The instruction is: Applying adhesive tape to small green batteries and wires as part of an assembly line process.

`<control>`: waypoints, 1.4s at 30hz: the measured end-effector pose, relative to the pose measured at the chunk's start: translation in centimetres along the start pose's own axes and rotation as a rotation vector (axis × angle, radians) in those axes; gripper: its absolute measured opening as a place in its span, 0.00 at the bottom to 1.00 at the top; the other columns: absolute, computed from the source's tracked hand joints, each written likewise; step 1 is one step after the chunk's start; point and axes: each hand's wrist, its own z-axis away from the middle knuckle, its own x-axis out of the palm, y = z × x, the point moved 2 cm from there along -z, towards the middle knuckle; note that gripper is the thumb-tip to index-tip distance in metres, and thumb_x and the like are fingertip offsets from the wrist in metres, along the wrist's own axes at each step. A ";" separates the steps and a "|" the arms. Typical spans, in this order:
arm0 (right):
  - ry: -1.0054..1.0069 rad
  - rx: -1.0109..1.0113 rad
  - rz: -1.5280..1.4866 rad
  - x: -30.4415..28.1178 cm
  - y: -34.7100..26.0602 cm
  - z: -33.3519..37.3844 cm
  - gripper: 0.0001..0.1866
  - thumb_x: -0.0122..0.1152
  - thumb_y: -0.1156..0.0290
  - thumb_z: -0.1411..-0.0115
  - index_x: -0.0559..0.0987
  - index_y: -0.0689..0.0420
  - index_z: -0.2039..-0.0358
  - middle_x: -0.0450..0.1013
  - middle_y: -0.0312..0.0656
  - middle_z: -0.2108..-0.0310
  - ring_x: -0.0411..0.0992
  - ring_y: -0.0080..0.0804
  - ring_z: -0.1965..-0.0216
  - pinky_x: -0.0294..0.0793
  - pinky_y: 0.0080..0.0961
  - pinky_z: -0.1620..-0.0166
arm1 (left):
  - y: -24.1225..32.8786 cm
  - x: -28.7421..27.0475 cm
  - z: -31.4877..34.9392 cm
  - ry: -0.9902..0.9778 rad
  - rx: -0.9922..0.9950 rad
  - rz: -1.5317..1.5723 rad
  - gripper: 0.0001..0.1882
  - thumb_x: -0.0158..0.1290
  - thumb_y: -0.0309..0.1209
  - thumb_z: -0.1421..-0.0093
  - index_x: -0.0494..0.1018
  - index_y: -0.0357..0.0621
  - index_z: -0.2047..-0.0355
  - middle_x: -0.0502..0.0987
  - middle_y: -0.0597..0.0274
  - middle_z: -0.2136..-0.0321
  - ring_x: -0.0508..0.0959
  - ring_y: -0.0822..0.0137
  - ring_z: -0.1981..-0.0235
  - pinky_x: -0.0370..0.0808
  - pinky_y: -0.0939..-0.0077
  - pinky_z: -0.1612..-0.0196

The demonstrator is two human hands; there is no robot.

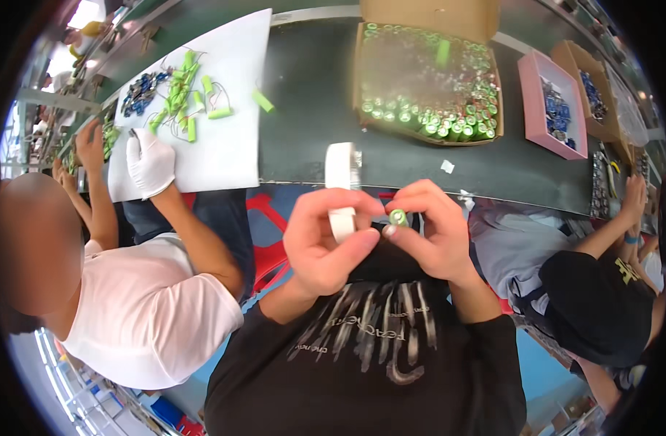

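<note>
Hands (318,243) hold white ring (340,167), glossy green cylinder (398,217)

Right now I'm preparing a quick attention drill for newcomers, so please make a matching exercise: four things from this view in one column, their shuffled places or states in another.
Things:
1. White ring-shaped roll
2. Small green metallic cylinder
3. Pink rectangular box
4. Large brown cardboard box

Places or states:
A. Packed with green cylinders, lid open
B. Held in the left hand
C. Holding blue parts
D. Pinched in the right hand

Pairs: 1-B, 2-D, 3-C, 4-A
</note>
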 end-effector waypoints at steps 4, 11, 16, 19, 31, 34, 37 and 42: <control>0.158 0.187 -0.197 -0.2 1.7 1.1 0.10 0.65 0.81 0.49 0.76 0.63 0.65 0.71 0.40 0.64 0.69 0.21 0.66 0.70 0.17 0.64 | 0.3 0.5 0.7 -0.138 -0.101 -0.168 0.12 0.56 0.17 0.48 0.72 0.34 0.62 0.78 0.56 0.71 0.76 0.73 0.73 0.72 0.80 0.71; 0.211 0.098 -0.511 -2.0 1.3 1.5 0.12 0.57 0.86 0.45 0.67 0.61 0.62 0.71 0.44 0.63 0.70 0.24 0.63 0.71 0.22 0.59 | -1.1 1.0 2.3 -0.335 -0.298 -0.013 0.13 0.55 0.22 0.45 0.71 0.38 0.58 0.80 0.53 0.63 0.77 0.73 0.75 0.74 0.78 0.71; -0.012 0.012 -0.388 -1.8 -0.3 1.0 0.16 0.63 0.79 0.46 0.67 0.59 0.61 0.71 0.41 0.67 0.67 0.22 0.67 0.68 0.22 0.62 | -1.4 0.1 2.7 -0.117 -0.610 0.280 0.26 0.48 0.18 0.42 0.58 0.39 0.43 0.75 0.45 0.57 0.73 0.74 0.78 0.72 0.82 0.72; -0.194 0.225 0.043 -1.0 -0.6 0.9 0.17 0.71 0.72 0.53 0.73 0.59 0.65 0.69 0.35 0.76 0.66 0.23 0.77 0.66 0.22 0.72 | -1.4 0.6 2.7 -0.099 -0.614 0.226 0.28 0.46 0.17 0.41 0.55 0.42 0.40 0.75 0.52 0.62 0.72 0.74 0.77 0.70 0.82 0.73; -0.323 0.045 0.244 -1.9 0.3 1.1 0.28 0.60 0.83 0.57 0.71 0.62 0.51 0.66 0.42 0.71 0.66 0.37 0.68 0.66 0.28 0.63 | -2.5 -0.9 2.8 -0.061 -0.767 -0.091 0.10 0.49 0.30 0.36 0.76 0.37 0.61 0.76 0.64 0.79 0.68 0.80 0.87 0.63 0.85 0.83; -0.456 0.020 0.250 -2.2 0.5 1.6 0.32 0.58 0.75 0.54 0.66 0.67 0.45 0.63 0.46 0.66 0.61 0.41 0.64 0.63 0.31 0.56 | -2.3 -0.7 2.4 -0.177 -0.892 -0.141 0.10 0.50 0.32 0.36 0.77 0.38 0.63 0.75 0.66 0.81 0.67 0.81 0.88 0.61 0.85 0.84; -0.475 -0.021 0.262 -1.9 0.6 1.9 0.36 0.61 0.67 0.55 0.66 0.69 0.45 0.62 0.45 0.67 0.60 0.40 0.64 0.61 0.32 0.56 | -2.4 -0.2 2.0 -0.214 -0.921 -0.189 0.11 0.48 0.30 0.36 0.77 0.35 0.67 0.75 0.64 0.82 0.67 0.81 0.87 0.60 0.85 0.84; -0.442 -0.014 0.291 -1.4 0.6 1.8 0.36 0.61 0.63 0.54 0.67 0.69 0.46 0.62 0.45 0.67 0.60 0.40 0.65 0.60 0.33 0.56 | -2.5 0.2 1.6 -0.223 -0.902 -0.206 0.10 0.52 0.34 0.37 0.77 0.41 0.68 0.73 0.69 0.84 0.65 0.82 0.88 0.59 0.85 0.85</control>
